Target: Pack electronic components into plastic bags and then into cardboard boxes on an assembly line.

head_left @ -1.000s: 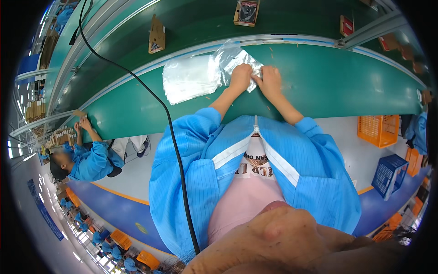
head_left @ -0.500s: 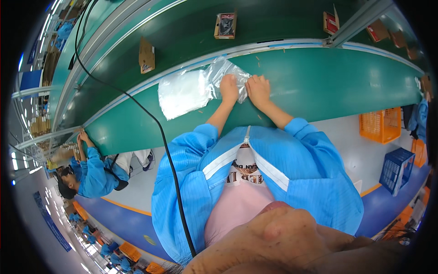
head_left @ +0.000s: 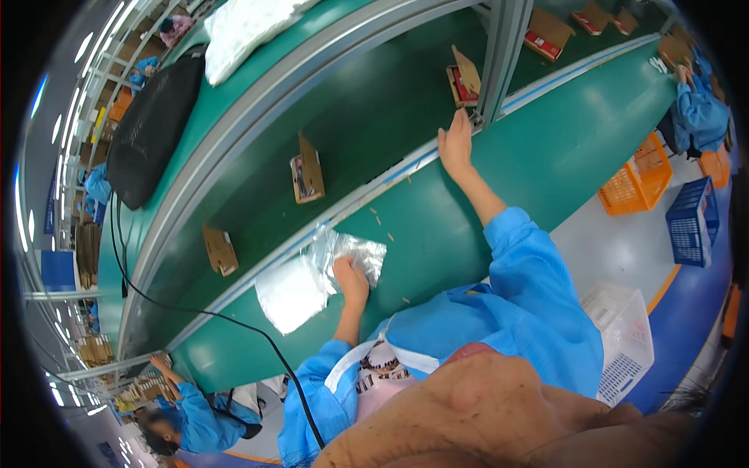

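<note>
On the green table (head_left: pixel 562 148), a clear plastic bag (head_left: pixel 370 256) lies partly over a stack of white-looking plastic bags (head_left: pixel 290 295). My left hand (head_left: pixel 351 282) is closed on the clear bag, its fingertips partly hidden. Stretched out to the far right, my right hand (head_left: pixel 456 146) has its fingers extended and holds nothing. Just beyond its fingertips, an open cardboard box (head_left: pixel 463 84) with something red inside stands on the dark green conveyor belt (head_left: pixel 374 109), beside a metal post (head_left: pixel 505 62).
Two more open boxes, a nearer one (head_left: pixel 307 171) and a left one (head_left: pixel 220 249), sit on the belt. A metal rail edges it. A black cable (head_left: pixel 234 318) hangs across the left side. Orange (head_left: pixel 636 175) and blue (head_left: pixel 690 222) crates stand right. Co-workers sit at both ends.
My right hand has let go of the clear bag and reached far right toward a box. My left hand stays on the bag. The view has turned, and boxes on the belt have shifted.
</note>
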Action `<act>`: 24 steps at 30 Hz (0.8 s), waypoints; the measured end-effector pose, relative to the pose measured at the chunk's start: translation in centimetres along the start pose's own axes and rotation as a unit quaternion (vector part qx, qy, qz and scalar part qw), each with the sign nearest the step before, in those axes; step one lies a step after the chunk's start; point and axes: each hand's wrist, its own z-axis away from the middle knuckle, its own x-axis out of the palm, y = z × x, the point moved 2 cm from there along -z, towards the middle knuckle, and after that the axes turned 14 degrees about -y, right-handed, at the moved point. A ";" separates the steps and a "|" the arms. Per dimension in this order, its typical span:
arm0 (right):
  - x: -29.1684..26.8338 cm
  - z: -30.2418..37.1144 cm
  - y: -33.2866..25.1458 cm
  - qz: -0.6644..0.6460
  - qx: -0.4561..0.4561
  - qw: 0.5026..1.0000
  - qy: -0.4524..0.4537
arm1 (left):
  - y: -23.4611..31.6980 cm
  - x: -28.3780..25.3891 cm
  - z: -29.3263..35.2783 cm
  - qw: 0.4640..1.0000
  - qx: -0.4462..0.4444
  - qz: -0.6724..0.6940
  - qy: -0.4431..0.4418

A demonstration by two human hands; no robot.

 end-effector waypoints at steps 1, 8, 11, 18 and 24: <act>-0.3 -1.9 0.8 0.033 -0.003 0.999 0.003 | 0.5 0.0 0.3 1.000 -0.013 -0.013 0.008; 1.3 -10.5 4.6 -0.089 0.122 0.988 0.011 | 1.4 1.8 0.4 0.993 0.001 -0.107 0.056; 2.4 -10.5 7.1 0.041 0.059 0.997 -0.005 | 1.9 2.0 0.1 0.993 -0.001 -0.106 0.059; 4.5 -11.3 6.6 -0.150 0.025 0.988 0.010 | 2.6 1.3 0.5 0.991 -0.028 -0.108 0.078; 5.2 -10.7 9.4 -0.071 0.146 0.984 -0.075 | 2.6 0.9 0.3 0.993 -0.015 -0.099 0.055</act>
